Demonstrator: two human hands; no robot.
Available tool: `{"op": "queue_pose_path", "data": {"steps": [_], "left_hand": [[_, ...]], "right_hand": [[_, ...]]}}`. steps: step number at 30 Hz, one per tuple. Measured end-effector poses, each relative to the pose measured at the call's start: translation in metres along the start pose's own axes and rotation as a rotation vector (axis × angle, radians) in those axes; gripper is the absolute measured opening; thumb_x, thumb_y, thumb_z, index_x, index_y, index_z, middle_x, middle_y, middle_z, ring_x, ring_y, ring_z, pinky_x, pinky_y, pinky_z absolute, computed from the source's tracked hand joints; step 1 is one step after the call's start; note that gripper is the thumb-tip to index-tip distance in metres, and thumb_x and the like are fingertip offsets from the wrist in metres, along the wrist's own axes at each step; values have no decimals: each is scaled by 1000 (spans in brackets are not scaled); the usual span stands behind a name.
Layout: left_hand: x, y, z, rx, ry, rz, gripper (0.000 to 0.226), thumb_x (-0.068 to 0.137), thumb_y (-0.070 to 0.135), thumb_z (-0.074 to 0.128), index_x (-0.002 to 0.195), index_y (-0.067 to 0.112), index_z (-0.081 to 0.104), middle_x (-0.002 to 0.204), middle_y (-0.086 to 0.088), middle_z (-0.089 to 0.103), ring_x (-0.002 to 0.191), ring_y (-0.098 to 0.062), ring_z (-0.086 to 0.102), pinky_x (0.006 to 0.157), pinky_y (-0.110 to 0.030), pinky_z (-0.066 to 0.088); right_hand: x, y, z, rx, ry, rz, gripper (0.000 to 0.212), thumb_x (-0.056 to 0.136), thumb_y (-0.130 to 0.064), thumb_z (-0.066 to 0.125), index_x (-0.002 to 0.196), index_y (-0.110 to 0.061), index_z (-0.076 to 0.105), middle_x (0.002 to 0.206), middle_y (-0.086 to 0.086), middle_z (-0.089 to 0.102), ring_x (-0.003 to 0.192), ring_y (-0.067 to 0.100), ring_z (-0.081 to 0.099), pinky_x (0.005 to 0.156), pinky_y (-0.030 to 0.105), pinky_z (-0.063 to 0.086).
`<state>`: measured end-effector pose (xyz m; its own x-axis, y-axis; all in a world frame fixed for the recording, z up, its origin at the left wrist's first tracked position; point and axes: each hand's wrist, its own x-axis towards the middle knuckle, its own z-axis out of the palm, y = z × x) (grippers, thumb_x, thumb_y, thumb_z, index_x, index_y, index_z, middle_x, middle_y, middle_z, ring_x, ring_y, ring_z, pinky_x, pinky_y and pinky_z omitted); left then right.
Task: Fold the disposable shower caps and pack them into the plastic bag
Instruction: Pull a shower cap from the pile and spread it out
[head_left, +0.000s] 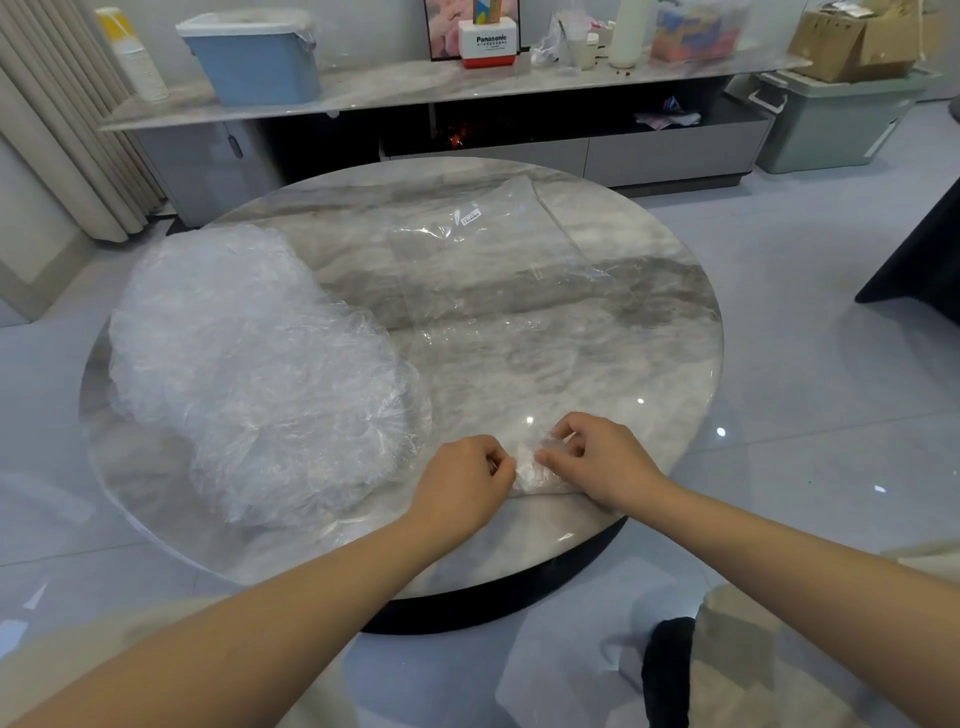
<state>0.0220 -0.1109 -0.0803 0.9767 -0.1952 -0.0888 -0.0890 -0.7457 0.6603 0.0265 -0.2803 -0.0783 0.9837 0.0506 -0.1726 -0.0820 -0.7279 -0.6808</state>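
A small, crumpled clear shower cap (530, 470) lies near the front edge of the round marble table (675, 312). My left hand (462, 480) pinches its left end and my right hand (597, 457) pinches its right end, fingers curled. A big heap of loose clear shower caps (249, 364) covers the table's left side. The flat clear plastic bag (493, 270) with a small white label lies on the table behind my hands, toward the back right.
A long marble shelf unit (363, 93) stands behind the table with a blue bin (254, 57), a Panasonic box (488, 41) and cartons. A green crate (831, 119) sits at the right. A black object (667, 670) lies on the floor by my right arm.
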Motion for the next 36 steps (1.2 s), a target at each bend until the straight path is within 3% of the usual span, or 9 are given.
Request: {"op": "queue_pose_path", "data": {"steps": [3, 7, 11, 14, 18, 21, 26, 33, 36], "left_hand": [[0, 2, 2, 88, 69, 73, 9, 91, 19, 52, 96, 14, 58, 81, 3, 60, 72, -14, 57, 68, -32, 48], [-1, -5, 10, 401, 183, 533, 26, 79, 11, 50, 103, 8, 60, 106, -6, 59, 96, -24, 55, 81, -27, 36], [-10, -10, 17, 527, -140, 547, 72, 88, 42, 15, 150, 7, 20, 157, -7, 17, 146, -17, 12, 118, -35, 2], [-12, -18, 18, 584, -311, 466, 81, 80, 58, -5, 149, 17, -16, 156, 3, -20, 142, -7, -23, 115, -38, -19], [-9, -19, 15, 586, -359, 435, 84, 79, 65, -5, 148, 20, -20, 155, 5, -25, 140, -6, -28, 114, -41, -22], [-9, -19, 15, 593, -385, 423, 85, 78, 67, -5, 148, 21, -20, 154, 6, -26, 139, -5, -30, 114, -43, -22], [-10, -17, 13, 591, -417, 397, 76, 92, 63, 11, 147, 23, -23, 153, 7, -30, 138, -4, -31, 114, -43, -21], [-9, -15, 14, 561, -405, 380, 71, 97, 56, 18, 149, 24, -17, 154, 9, -27, 139, -4, -28, 115, -44, -18], [-9, -10, 14, 372, -279, 339, 58, 100, 47, 25, 152, 24, 14, 160, 7, 0, 145, -5, -6, 117, -33, -9]], "right_hand": [[2, -2, 0, -9, 24, 23, 20, 87, -37, 65, 94, -20, 56, 70, -11, 56, 60, 1, 52, 50, 13, 33], [5, -1, 3, -37, 43, 30, 22, 89, -37, 61, 97, -16, 58, 68, -12, 52, 61, 2, 50, 53, 14, 34], [4, 3, 5, 6, 65, 21, 24, 92, -30, 57, 112, -15, 54, 66, -7, 50, 58, 5, 47, 53, 16, 35], [0, 5, 5, -128, 118, -87, 38, 91, -25, 58, 128, -21, 48, 103, -3, 55, 86, 11, 55, 72, 22, 45], [-12, 16, 11, -591, 314, -499, 33, 82, -17, 56, 113, -15, 67, 119, 0, 63, 105, 23, 57, 83, 35, 49], [-20, 26, 19, -722, 193, -448, 49, 96, -30, 26, 118, -13, 66, 125, 0, 63, 117, 25, 58, 97, 36, 32], [-22, 32, 8, -696, -103, -201, 111, 58, -62, -47, 152, -25, -1, 157, -13, -4, 147, 16, -8, 111, 34, -16], [-22, 35, 7, -682, -144, -203, 101, 61, -65, -41, 150, -28, -13, 157, -13, -14, 144, 15, -20, 115, 37, -16], [-21, 32, 7, -645, -167, -195, 87, 70, -58, -22, 150, -29, -9, 158, -12, -13, 145, 15, -16, 115, 36, -12]]}}
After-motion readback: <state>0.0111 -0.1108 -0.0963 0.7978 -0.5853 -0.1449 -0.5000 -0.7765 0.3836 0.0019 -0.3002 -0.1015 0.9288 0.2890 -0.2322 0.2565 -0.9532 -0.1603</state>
